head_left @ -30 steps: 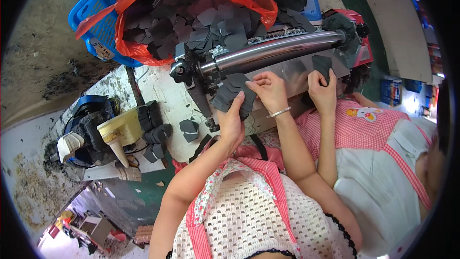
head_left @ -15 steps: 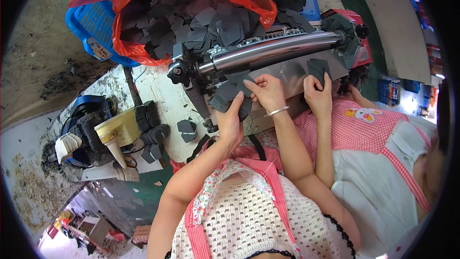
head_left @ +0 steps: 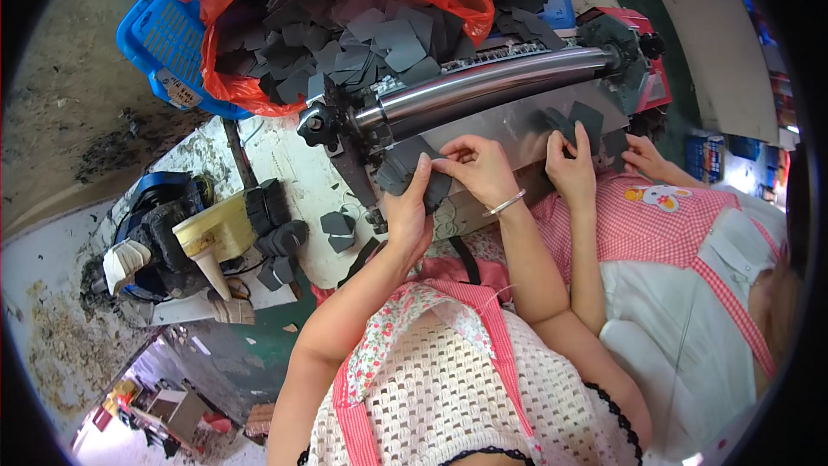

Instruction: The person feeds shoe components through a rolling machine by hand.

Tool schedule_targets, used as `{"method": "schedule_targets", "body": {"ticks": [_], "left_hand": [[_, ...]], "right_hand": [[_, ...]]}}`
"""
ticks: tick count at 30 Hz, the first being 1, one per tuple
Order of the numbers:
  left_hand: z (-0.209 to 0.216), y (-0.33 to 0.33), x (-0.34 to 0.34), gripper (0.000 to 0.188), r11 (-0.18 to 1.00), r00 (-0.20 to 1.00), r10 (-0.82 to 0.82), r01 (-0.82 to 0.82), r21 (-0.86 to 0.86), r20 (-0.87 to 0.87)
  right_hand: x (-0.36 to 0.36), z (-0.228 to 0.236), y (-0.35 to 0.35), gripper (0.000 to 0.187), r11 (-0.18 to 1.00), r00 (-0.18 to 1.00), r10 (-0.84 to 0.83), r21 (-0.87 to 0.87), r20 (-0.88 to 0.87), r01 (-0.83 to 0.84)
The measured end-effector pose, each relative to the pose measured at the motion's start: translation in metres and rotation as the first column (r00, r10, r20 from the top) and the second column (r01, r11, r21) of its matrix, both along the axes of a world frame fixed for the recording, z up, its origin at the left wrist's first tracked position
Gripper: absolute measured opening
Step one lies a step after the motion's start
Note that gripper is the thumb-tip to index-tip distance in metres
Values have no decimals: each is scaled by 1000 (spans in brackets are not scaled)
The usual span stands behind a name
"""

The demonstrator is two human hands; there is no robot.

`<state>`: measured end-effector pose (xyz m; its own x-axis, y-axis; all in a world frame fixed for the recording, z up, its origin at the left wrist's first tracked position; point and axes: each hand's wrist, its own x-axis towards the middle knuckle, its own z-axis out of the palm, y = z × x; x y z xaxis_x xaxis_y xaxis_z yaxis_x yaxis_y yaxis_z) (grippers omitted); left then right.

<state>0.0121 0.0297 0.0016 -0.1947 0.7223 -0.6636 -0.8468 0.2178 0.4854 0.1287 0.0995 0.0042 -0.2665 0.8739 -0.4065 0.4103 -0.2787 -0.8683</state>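
Note:
My left hand [head_left: 407,205] and my right hand [head_left: 476,166] both hold a stack of dark grey foam pieces [head_left: 407,166] against the metal feed plate [head_left: 509,125], just below the shiny steel roller [head_left: 492,86] of a machine. My fingers pinch the top piece of the stack. To the right, a co-worker's hand [head_left: 569,164] presses other grey pieces [head_left: 580,117] onto the same plate, and their second hand [head_left: 642,155] rests lower right.
A blue crate [head_left: 159,39] lined with an orange-red bag [head_left: 250,86] holds several grey cut pieces behind the roller. Loose grey pieces [head_left: 336,229] lie on the white bench. A motor with a yellow part [head_left: 185,233] stands at left. Scrap litters the floor.
The view has shifted slightly. My hands stay at the stack under the roller, fingers working the top piece. The co-worker's hand has moved a little on the plate.

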Motion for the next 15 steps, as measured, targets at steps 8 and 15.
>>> {"method": "schedule_targets", "body": {"ticks": [8, 15], "left_hand": [[-7, -3, -5, 29, 995, 995, -92, 90, -39, -48], [6, 2, -6, 22, 999, 1000, -24, 24, -46, -7]], "right_hand": [[-19, 28, 39, 23, 864, 987, -114, 501, 111, 44], [-79, 15, 146, 99, 806, 733, 51, 405, 679, -431]]}}
